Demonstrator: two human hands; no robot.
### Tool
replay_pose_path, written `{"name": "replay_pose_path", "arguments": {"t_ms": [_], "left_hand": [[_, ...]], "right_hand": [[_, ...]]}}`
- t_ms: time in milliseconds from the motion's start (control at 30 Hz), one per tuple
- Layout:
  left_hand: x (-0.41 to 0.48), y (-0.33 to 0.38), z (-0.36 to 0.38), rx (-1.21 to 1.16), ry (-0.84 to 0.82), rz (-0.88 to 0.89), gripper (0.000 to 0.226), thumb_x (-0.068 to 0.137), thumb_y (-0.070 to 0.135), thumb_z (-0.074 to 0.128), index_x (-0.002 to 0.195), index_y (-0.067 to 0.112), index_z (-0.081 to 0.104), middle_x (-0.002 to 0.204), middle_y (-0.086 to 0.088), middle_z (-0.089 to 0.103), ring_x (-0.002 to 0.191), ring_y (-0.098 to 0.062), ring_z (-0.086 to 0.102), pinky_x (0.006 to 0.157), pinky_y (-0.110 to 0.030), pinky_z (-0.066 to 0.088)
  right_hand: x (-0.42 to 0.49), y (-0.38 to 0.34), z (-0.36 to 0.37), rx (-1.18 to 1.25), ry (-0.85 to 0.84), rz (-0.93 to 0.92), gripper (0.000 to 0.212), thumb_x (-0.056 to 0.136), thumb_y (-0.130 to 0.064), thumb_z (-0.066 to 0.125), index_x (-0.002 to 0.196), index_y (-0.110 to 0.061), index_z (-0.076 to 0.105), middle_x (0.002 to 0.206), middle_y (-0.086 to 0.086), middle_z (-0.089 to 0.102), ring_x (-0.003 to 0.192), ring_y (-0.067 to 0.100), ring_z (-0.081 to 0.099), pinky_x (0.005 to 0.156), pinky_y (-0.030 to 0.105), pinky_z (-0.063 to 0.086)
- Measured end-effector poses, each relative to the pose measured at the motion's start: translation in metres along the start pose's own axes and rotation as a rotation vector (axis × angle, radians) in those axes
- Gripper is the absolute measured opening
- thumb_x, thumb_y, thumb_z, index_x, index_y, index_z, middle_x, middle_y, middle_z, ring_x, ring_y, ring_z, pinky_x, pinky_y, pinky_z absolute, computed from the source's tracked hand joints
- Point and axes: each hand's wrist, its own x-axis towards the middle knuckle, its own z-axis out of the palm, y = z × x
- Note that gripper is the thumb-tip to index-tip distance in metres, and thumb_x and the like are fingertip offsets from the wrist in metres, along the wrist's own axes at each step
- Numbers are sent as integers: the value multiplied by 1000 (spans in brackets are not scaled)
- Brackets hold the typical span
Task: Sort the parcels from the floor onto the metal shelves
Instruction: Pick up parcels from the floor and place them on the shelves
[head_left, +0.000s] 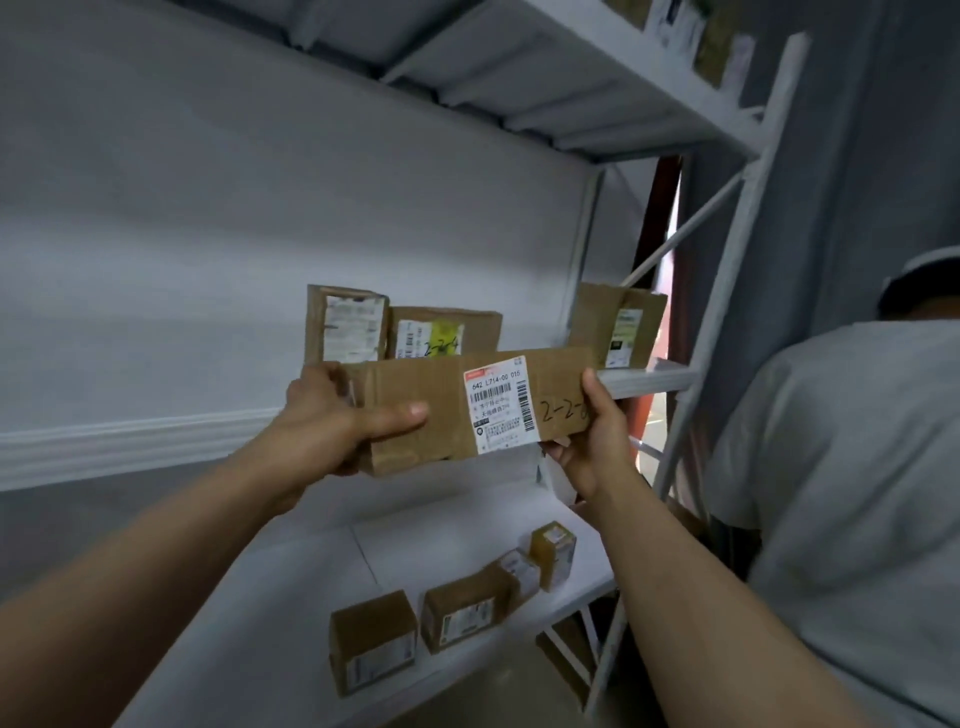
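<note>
**boxguy:** so where's the long parcel (436, 410) at?

**shelfie:** up in the air, held level right in front of the middle shelf (644, 382), at its front edge. can't tell if it's touching the edge. the white label (498, 410) faces the camera, with "2-2-" scrawled next to it.

**boxguy:** and the grip?

**shelfie:** both clamped on it. left hand (337, 415) wraps the left end, thumb flat across the front. right hand (592, 436) cups the right end, thumb up the side.

**boxguy:** anything else around?

**shelfie:** three brown boxes (444, 332) standing behind it on that shelf, and a few smaller boxes (462, 616) down on the lower shelf (441, 530). there's a person in a white shirt (841, 467) just right of the rack.
</note>
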Motion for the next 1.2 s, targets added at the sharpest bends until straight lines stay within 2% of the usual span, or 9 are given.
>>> {"name": "replay_pose_path", "arguments": {"t_ms": [167,267,367,467,600,700,867,1067,1200], "left_hand": [[53,28,40,23,112,184,81,44,48,94,112,22,59,96,9,70,79,-11,73,50,-25,55],[95,45,63,119,181,215,112,39,60,92,132,20,45,123,2,56,99,-21,67,69,-40,62],[137,66,82,128,185,288,116,39,66,90,135,21,43,130,0,52,103,-22,67,73,-40,62],[178,83,98,108,174,335,106,44,64,88,133,23,47,128,-1,57,100,-23,69,76,-39,61],[234,96,115,26,187,377,63,69,49,80,121,25,54,108,5,67,80,-10,72,58,-28,59],[278,102,122,-70,245,314,49,78,45,76,118,24,57,108,3,69,93,-18,69,74,-44,60],[334,101,149,-36,247,248,66,74,46,80,128,20,51,112,2,68,96,-20,68,80,-46,58],[380,101,198,21,287,326,82,62,45,88,128,18,46,124,-1,58,101,-22,66,64,-33,60],[401,107,222,177,361,491,95,53,52,89,130,19,45,131,-3,47,114,-25,57,74,-44,62]], "right_hand": [[56,-26,-8,114,-20,-83,26,90,-50,65,85,-32,83,107,5,78,95,23,76,84,46,59],[92,-47,-21,151,-16,-108,27,91,-48,65,101,-25,78,109,7,77,101,26,74,92,52,56],[126,-76,-32,161,-26,-155,41,91,-49,65,117,-19,69,115,9,75,111,30,70,97,54,53],[162,-108,-37,147,-46,-191,42,91,-50,64,118,-18,70,117,8,75,114,29,68,101,51,52],[211,-146,-41,175,-67,-236,52,96,-59,52,122,-17,68,117,6,73,108,23,68,98,46,54],[248,-160,-47,-159,46,-271,46,100,-55,48,128,-21,61,124,0,64,108,16,60,104,42,46],[299,-158,-61,-820,161,-408,29,99,-40,56,123,-27,63,125,0,60,116,25,57,99,41,48],[326,-165,-63,-602,240,-633,33,96,-51,53,126,-35,50,132,-5,53,128,21,47,91,30,42],[334,-180,-62,-1062,319,-922,86,83,-33,74,152,-29,25,160,7,24,148,30,19,120,50,19]]}}
